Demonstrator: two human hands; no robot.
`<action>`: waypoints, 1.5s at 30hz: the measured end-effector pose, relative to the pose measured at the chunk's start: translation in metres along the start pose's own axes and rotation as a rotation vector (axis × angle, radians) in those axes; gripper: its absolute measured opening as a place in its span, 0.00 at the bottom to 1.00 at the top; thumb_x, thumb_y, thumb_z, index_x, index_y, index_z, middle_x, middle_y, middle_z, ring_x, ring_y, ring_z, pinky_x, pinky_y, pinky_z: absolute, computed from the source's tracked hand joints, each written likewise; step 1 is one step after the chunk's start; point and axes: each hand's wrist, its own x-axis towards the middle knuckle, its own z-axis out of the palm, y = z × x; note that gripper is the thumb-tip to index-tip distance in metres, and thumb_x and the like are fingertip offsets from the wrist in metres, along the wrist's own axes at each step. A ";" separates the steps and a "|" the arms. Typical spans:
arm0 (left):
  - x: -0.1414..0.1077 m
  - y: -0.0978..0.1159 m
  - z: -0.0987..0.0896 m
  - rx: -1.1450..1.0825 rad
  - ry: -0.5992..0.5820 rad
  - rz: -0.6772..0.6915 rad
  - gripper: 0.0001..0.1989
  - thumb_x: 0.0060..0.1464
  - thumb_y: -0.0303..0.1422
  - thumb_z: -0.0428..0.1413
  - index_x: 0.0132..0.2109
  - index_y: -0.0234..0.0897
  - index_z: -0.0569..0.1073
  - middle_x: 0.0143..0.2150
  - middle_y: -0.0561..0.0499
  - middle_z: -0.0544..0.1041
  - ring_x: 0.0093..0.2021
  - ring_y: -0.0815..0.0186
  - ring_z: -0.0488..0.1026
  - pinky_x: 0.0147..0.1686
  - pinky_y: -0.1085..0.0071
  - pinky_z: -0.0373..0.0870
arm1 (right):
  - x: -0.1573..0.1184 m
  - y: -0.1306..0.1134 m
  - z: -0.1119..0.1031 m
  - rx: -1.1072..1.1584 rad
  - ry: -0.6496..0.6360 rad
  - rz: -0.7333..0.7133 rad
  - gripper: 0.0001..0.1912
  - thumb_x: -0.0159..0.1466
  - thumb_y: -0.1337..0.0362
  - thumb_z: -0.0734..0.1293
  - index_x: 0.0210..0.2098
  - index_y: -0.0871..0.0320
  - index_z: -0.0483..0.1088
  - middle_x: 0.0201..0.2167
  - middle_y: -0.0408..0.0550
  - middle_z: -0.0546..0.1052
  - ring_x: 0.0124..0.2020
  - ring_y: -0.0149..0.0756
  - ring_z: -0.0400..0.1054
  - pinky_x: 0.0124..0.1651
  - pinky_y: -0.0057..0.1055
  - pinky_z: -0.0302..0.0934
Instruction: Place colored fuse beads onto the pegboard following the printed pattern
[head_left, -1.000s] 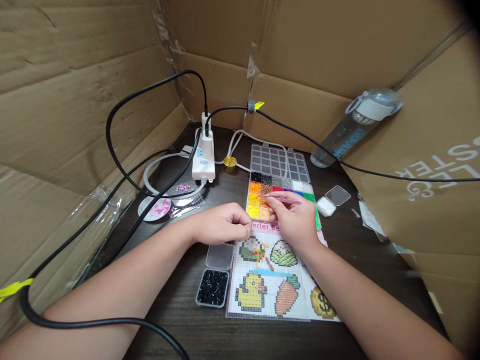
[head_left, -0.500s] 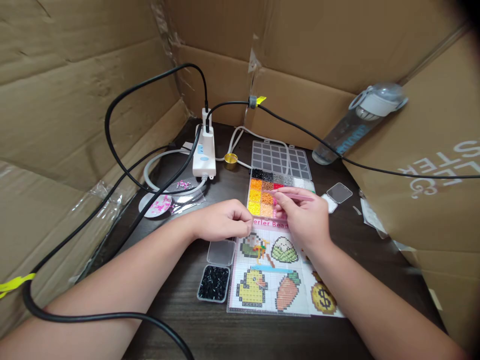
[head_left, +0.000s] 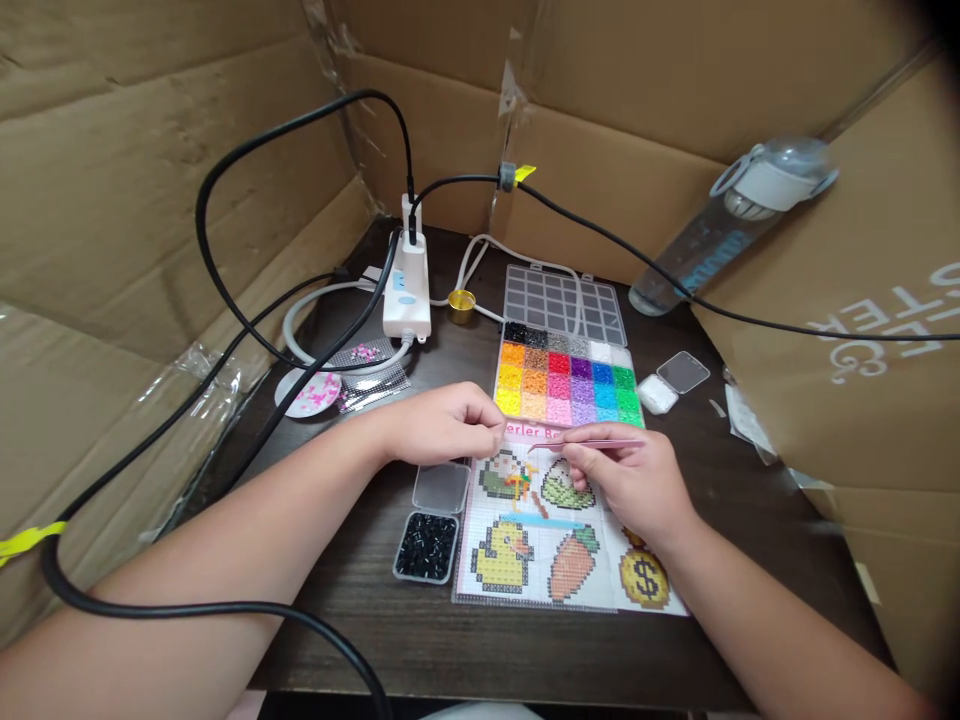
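My right hand [head_left: 626, 478] pinches pink tweezers [head_left: 592, 444], whose tips point left over the top of the pattern sheet [head_left: 600, 590]. My left hand [head_left: 457, 424] is curled closed at the sheet's upper left; whatever its fingers hold, if anything, is hidden. On the sheet are pixel pictures of a duck, a carrot and a coin, and loose orange and green bits lie over the upper left picture. Just beyond stands the open bead case [head_left: 559, 375] with beads sorted by colour. Left of the sheet is a small open box of black beads [head_left: 425, 546].
A white power strip [head_left: 407, 295] with black cables [head_left: 217, 300] stands at the back left, near a gold cup [head_left: 461, 306]. A white plate [head_left: 307, 393] holds pink beads. At right are a small box of white beads [head_left: 658, 394] and a leaning water bottle [head_left: 731, 235]. Cardboard walls [head_left: 637, 140] surround the table.
My right hand with the tweezers has moved from over the bead case down toward me, above the sheet. The left hand stays curled in the same place. The view has tipped slightly downward.
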 end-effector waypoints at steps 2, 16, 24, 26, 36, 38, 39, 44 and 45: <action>0.000 0.001 0.000 0.003 -0.007 0.004 0.10 0.50 0.29 0.51 0.22 0.36 0.62 0.20 0.58 0.56 0.22 0.73 0.52 0.24 0.72 0.49 | 0.002 0.002 0.000 -0.002 -0.020 -0.019 0.07 0.54 0.62 0.76 0.31 0.59 0.81 0.18 0.46 0.78 0.17 0.29 0.68 0.22 0.27 0.67; 0.000 0.003 0.000 -0.002 -0.007 -0.003 0.11 0.51 0.31 0.51 0.22 0.35 0.62 0.20 0.58 0.56 0.22 0.73 0.52 0.23 0.72 0.49 | 0.000 0.004 -0.001 -0.059 -0.082 -0.062 0.04 0.55 0.62 0.75 0.29 0.56 0.81 0.25 0.49 0.82 0.20 0.30 0.70 0.23 0.27 0.67; 0.000 0.004 0.000 0.004 -0.002 0.000 0.12 0.51 0.31 0.52 0.22 0.35 0.62 0.20 0.58 0.56 0.22 0.73 0.52 0.24 0.73 0.49 | -0.001 0.001 0.001 -0.092 -0.081 -0.075 0.04 0.54 0.62 0.74 0.28 0.55 0.81 0.25 0.49 0.82 0.20 0.32 0.71 0.22 0.28 0.67; 0.000 0.004 0.000 0.001 -0.003 0.001 0.12 0.51 0.31 0.52 0.22 0.35 0.62 0.20 0.58 0.56 0.22 0.73 0.52 0.23 0.73 0.49 | -0.001 0.001 0.000 -0.101 -0.084 -0.079 0.04 0.54 0.62 0.74 0.28 0.55 0.81 0.25 0.49 0.83 0.21 0.32 0.71 0.23 0.28 0.67; 0.000 0.003 -0.001 -0.008 -0.002 -0.002 0.12 0.51 0.30 0.52 0.22 0.35 0.62 0.20 0.58 0.55 0.22 0.73 0.51 0.23 0.73 0.48 | 0.000 0.004 -0.003 -0.100 -0.070 -0.081 0.04 0.55 0.63 0.75 0.30 0.54 0.82 0.25 0.48 0.82 0.21 0.31 0.71 0.24 0.28 0.68; 0.000 0.003 -0.001 -0.010 -0.004 0.000 0.12 0.51 0.30 0.53 0.22 0.35 0.62 0.20 0.58 0.55 0.22 0.73 0.51 0.23 0.73 0.49 | 0.000 0.004 -0.005 -0.077 -0.056 -0.079 0.04 0.55 0.63 0.75 0.31 0.55 0.82 0.23 0.47 0.81 0.20 0.30 0.70 0.23 0.28 0.66; 0.000 0.003 -0.001 -0.009 -0.004 0.001 0.12 0.51 0.30 0.53 0.22 0.35 0.62 0.20 0.58 0.55 0.22 0.73 0.51 0.23 0.72 0.48 | 0.001 0.004 -0.006 -0.055 -0.047 -0.081 0.04 0.55 0.63 0.76 0.31 0.56 0.82 0.22 0.46 0.80 0.19 0.30 0.69 0.22 0.28 0.65; 0.001 0.004 -0.001 -0.015 -0.009 0.003 0.13 0.52 0.30 0.52 0.21 0.36 0.61 0.20 0.57 0.56 0.23 0.72 0.52 0.25 0.71 0.49 | 0.007 0.001 -0.016 0.181 0.048 -0.105 0.06 0.56 0.63 0.76 0.33 0.56 0.80 0.23 0.46 0.79 0.19 0.30 0.65 0.21 0.29 0.61; 0.001 0.004 -0.001 -0.021 -0.008 0.000 0.13 0.52 0.30 0.52 0.21 0.36 0.61 0.21 0.57 0.56 0.23 0.72 0.52 0.25 0.71 0.49 | 0.009 -0.001 -0.018 0.240 0.068 -0.113 0.05 0.55 0.64 0.76 0.32 0.56 0.80 0.26 0.47 0.80 0.19 0.29 0.65 0.21 0.29 0.61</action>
